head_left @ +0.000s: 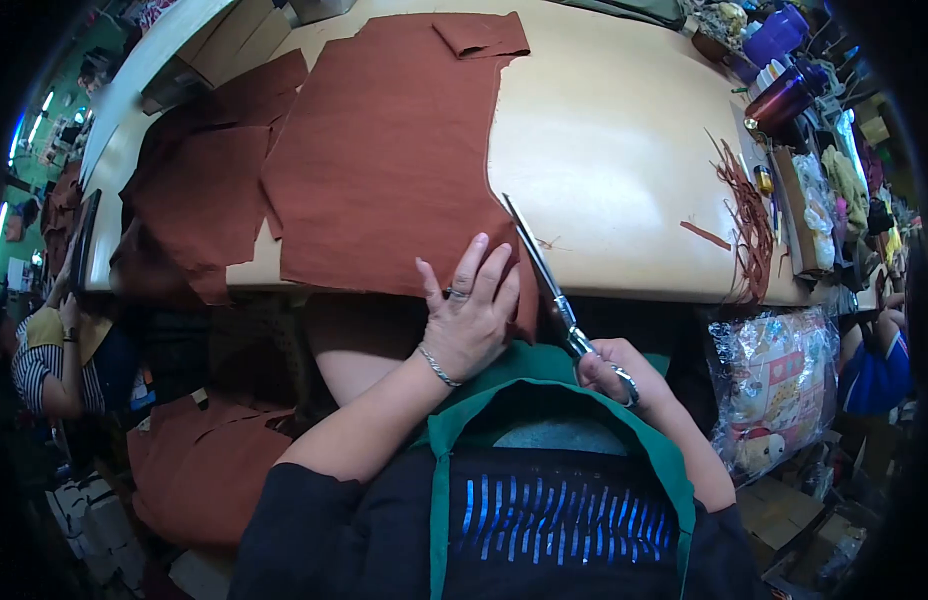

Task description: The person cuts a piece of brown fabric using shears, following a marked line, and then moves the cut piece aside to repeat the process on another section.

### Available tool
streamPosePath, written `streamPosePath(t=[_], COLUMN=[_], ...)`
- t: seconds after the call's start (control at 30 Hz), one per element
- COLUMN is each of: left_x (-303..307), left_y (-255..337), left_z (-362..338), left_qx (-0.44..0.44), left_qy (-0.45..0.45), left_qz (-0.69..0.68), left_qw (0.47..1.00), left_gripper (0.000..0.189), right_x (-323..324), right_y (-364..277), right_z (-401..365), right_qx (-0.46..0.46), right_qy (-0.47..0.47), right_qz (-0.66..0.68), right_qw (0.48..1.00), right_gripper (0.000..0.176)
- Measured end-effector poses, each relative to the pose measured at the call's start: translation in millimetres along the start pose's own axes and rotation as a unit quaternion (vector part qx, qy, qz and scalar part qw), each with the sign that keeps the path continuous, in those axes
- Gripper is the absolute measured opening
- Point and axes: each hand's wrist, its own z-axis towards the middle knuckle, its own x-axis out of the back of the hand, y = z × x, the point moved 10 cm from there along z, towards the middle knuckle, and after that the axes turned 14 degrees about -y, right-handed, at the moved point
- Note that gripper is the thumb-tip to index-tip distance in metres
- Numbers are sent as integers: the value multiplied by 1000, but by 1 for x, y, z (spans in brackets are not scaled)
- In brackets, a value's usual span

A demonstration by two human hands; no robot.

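Note:
Reddish-brown cloth lies spread on the pale table, its near right corner hanging over the front edge. My left hand rests on the cloth near that corner, fingers spread, palm down, with a ring and a bracelet showing. To its right, my right hand is closed around the handles of long metal scissors. The blades point up and away, their tips beside the cloth's right edge. More brown cloth pieces overlap at the left, and a folded flap lies at the far edge.
Brown fabric strips lie at the table's right, near a dark red bottle and a box. Below hangs a plastic-wrapped bundle. Brown cloth is heaped lower left. Another person is at the far left.

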Motion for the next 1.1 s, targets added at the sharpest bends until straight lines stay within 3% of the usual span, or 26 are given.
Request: streamPosePath(t=[0.07, 0.17, 0.27, 0.33, 0.4, 0.47, 0.53, 0.6, 0.7, 0.8, 0.83, 0.93, 1.07, 1.1], left_x=[4, 10, 7, -11, -8, -7, 2, 12, 7, 11, 15, 16, 43, 43], left_y=[2, 12, 19, -10, -49, -75, -124, -194, -232, -219, -214, -208, -226, -241], left_z=[-6, -16, -28, -25, -18, -8, -15, -43, -36, -5, 1, 30, 85, 95], left_qx=[-37, -106, -138, -40, 12, 3, 121, 307, 375, 326, 296, 215, 153, 141], left_qy=[63, 111, 99, 15, -10, -110, -53, 105, 37, 15, 65, 96, 176, 198], left_qz=[23, -19, -67, -15, -109, -148, -125, -67, -1, -18, 2, -34, 71, 66], left_qw=[997, 988, 983, 999, 994, 983, 983, 944, 926, 945, 953, 971, 970, 968], left_gripper=[37, 42, 46, 75, 80, 82, 80, 68, 44, 22, 12, 11, 9, 16], right_x=[-7, -11, -4, 3, 8, 9, 10, 10, 10, 11, 12, 9, 2, -1], right_y=[-4, -7, -8, -7, -7, -8, -9, -5, -1, 2, 1, -2, -12, -15], right_z=[-2, -4, -6, -10, -10, -10, -10, -9, -7, -5, -7, -9, 2, 10], right_qx=[1, -9, -7, 2, 10, 14, 0, -3, -9, -9, -15, -18, -15, -8], right_qy=[-7, -21, -23, -18, -17, -23, -21, -33, -33, -26, -20, 1, 6, 6], right_qz=[10, 10, 6, 42, 73, 96, 82, 57, 27, 15, -11, -5, -14, -14], right_qw=[1000, 1000, 1000, 999, 997, 995, 996, 998, 999, 1000, 1000, 1000, 1000, 1000], right_gripper=[49, 57, 57, 54, 54, 54, 52, 51, 49, 49, 48, 47, 43, 43])
